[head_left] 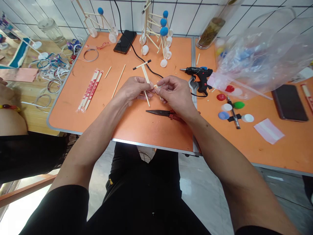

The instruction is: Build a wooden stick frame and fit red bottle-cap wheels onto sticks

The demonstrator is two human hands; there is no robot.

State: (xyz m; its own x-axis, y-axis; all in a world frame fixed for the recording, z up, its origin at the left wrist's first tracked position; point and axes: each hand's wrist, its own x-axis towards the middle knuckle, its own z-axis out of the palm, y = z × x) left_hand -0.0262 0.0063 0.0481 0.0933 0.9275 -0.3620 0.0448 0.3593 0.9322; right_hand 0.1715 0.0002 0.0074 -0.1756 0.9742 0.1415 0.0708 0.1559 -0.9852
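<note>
Left hand (138, 87) pinches a stick frame (145, 73) — pale sticks with a black-tipped crosspiece (141, 65) at the end toward the tabletop's far edge. Frame is over the middle of the orange tabletop (132, 125), left of the metal seam (193, 52). Right hand (174, 91) pinches a short stick bit (156, 86) right at the left fingertips; can't tell if bit touches frame.

Pliers (158, 112) lie between the hands and the near edge, handles partly hidden by the right wrist. Glue gun (201, 76) lies across the seam, nozzle to the left. Wrapped sticks (90, 91) near the left edge, loose long stick (118, 81) between them and the left hand. At the far edge: black phone (125, 41) toward the left corner, stick model (156, 29) with blue balls and white caps next to it — upright.
</note>
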